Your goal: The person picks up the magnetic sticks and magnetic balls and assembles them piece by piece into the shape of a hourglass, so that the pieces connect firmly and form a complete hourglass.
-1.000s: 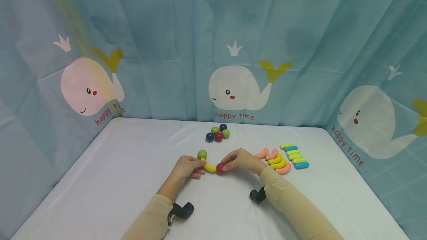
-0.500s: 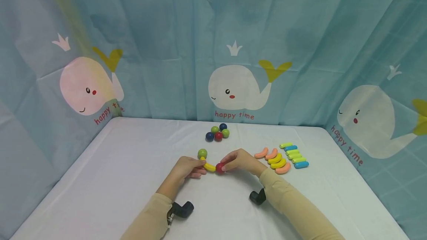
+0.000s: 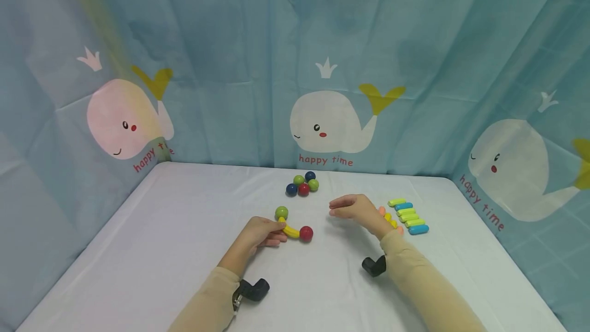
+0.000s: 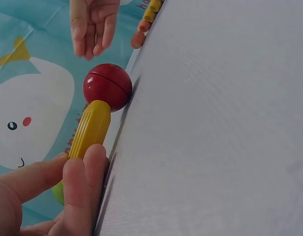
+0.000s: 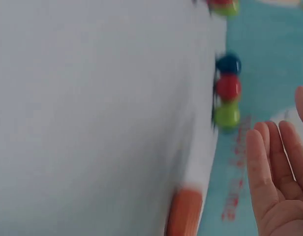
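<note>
My left hand (image 3: 259,230) pinches a short curved yellow stick (image 3: 291,232) between thumb and fingers, low over the white table. At the stick's far end sits a green ball (image 3: 281,212). A red ball (image 3: 306,234) meets its right end; the left wrist view shows ridges on the yellow stick (image 4: 91,127) and a seam round the red ball (image 4: 107,87). To the right, my right hand (image 3: 358,210) is raised with nothing in it. Its fingers are nearly straight in the right wrist view. It partly hides the curved salmon and yellow sticks (image 3: 390,220) behind it.
Toward the table's back, several green, blue and red balls (image 3: 303,189) are grouped. Straight lime and blue sticks (image 3: 408,215) lie in a row at right. A curtain with whale prints (image 3: 329,122) hangs behind the white table (image 3: 184,219).
My right hand has let go of the red ball and moved up and to the right. The left hand keeps its hold on the curved yellow stick, and the balls stay at its ends.
</note>
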Tool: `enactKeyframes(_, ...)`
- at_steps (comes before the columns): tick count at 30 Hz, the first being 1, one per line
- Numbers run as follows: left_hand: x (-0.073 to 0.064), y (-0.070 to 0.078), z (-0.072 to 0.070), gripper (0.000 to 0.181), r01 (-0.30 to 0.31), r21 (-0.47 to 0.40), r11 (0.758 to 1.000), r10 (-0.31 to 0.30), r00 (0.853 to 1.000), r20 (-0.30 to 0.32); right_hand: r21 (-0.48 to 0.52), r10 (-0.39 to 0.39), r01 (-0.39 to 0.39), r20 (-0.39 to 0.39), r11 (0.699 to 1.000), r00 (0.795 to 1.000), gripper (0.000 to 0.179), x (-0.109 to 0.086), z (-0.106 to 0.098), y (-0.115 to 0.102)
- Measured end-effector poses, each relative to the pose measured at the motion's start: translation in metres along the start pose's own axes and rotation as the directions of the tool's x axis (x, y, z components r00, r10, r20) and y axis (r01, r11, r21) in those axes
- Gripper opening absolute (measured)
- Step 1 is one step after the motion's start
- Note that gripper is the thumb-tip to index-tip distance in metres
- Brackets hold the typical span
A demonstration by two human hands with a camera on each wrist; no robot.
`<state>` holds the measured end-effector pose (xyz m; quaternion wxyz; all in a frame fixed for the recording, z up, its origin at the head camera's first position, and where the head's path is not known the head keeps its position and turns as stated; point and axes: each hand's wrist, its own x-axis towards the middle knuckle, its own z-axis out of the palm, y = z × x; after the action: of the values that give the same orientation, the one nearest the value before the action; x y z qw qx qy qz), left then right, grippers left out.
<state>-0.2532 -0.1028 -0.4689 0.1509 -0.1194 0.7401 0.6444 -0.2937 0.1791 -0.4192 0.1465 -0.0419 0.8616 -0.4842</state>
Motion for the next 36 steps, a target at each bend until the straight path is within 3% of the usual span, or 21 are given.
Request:
enactKeyframes(6,0.001,-0.001,0.000,0.029,0.001,0.006,1.000,-0.001,1.000,-0.002,0.028,0.091,-0.090,-0.048,0.996,0.995,0.063,-0.005,-0.043,0.017)
enactKeyframes(11,0.000,-0.001,-0.001,0.030,-0.002,0.012,1.000,0.002,1.000,-0.009,0.017,0.089,-0.088,-0.061,0.996,0.994,0.065,-0.007,-0.061,0.031)
enactKeyframes(16,-0.001,-0.001,0.000,0.031,-0.012,0.016,1.000,0.012,1.000,-0.002,0.029,0.071,-0.069,-0.077,0.997,0.994,0.065,-0.006,-0.068,0.038)
enactKeyframes(36,0.000,-0.002,0.000,0.033,0.005,0.033,0.999,-0.005,1.000,-0.004,0.079,0.119,-0.111,-0.111,0.991,0.987,0.054,-0.002,-0.075,0.045)
